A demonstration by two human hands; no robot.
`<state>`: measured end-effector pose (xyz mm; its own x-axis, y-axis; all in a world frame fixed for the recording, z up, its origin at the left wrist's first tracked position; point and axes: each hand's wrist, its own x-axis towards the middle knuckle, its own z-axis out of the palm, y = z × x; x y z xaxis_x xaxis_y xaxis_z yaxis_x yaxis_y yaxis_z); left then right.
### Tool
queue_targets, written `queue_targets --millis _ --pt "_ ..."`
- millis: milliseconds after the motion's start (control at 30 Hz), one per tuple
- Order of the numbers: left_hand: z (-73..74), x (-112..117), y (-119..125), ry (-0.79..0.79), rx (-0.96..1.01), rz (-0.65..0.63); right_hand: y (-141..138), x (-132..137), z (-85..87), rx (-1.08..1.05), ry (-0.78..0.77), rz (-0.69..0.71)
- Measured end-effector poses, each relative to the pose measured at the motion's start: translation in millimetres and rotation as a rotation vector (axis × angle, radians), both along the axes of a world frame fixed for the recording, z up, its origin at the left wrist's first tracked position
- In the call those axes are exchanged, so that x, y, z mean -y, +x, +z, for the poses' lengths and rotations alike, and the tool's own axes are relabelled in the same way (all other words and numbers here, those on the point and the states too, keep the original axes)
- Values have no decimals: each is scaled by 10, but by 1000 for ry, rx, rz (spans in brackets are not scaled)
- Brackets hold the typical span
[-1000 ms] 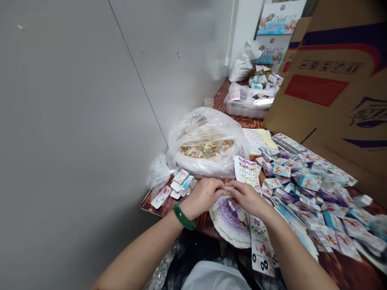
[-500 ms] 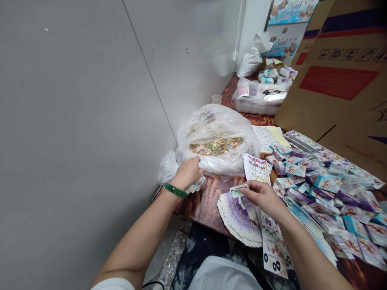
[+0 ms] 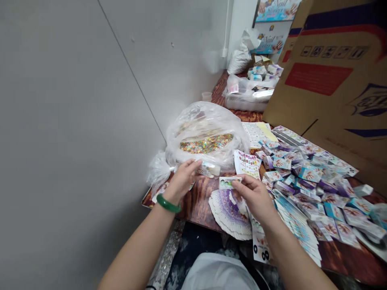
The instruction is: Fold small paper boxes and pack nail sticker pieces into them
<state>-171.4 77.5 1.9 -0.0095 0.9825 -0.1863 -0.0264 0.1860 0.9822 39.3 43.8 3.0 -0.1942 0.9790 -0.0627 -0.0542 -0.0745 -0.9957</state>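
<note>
My left hand (image 3: 185,177), with a green bangle at the wrist, is closed on a small nail sticker box (image 3: 211,169) in pale print, held in front of the plastic bag. My right hand (image 3: 252,195) pinches a small sticker card (image 3: 226,183) with a row of green round designs. The card is level with the box and a short gap separates them. Below the card lies a fanned stack of purple and white flat cartons (image 3: 225,215). Printed sticker sheets (image 3: 248,164) lie beside and partly under my right hand.
A clear bag (image 3: 208,117) of shiny multicoloured bits stands against the grey wall. Many small nail boxes (image 3: 311,173) are heaped at right, beside fanned blue flat cartons (image 3: 299,225). A large cardboard carton (image 3: 320,78) rises behind them. A plastic tray (image 3: 248,104) sits farther back.
My left hand has lifted a small box from the table edge and brought it up by the bag. My right hand still holds the sticker card, now more fully shown. The view has shifted slightly.
</note>
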Motion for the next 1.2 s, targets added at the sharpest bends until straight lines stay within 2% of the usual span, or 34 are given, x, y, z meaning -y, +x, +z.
queue_targets --millis 67,167,267,400,467,567,633,700,800,867,1000,1100,1200 --pt "-20 122 192 -70 297 -33 -49 27 20 -22 38 -92" --pt "-78 261 397 -135 457 -88 -31 30 17 39 93 -242" --pt "-136 324 504 -170 575 -87 74 19 -23 132 105 -284" --pt "-196 368 614 -96 495 -59 204 20 -86 319 167 -241" --pt "-206 397 673 -30 404 -37 228 28 -99 415 220 -283" --pt "-199 431 739 46 284 -24 230 31 -92 382 199 -346" --pt "-195 436 754 35 291 -68 238 22 -77 260 106 -271" --pt "-206 431 750 -16 344 -132 265 9 -61 184 17 -141" --pt "-247 426 737 -57 356 -148 318 -9 -56 225 -11 22" --pt "-275 435 742 -46 328 -115 328 -22 -76 267 2 63" --pt "-294 473 791 -27 288 -59 260 -38 -150 316 15 -62" --pt "-297 492 830 -6 272 -15 188 -26 -181 415 124 -156" --pt "-302 495 845 12 268 -2 156 -2 -166 480 187 -159"
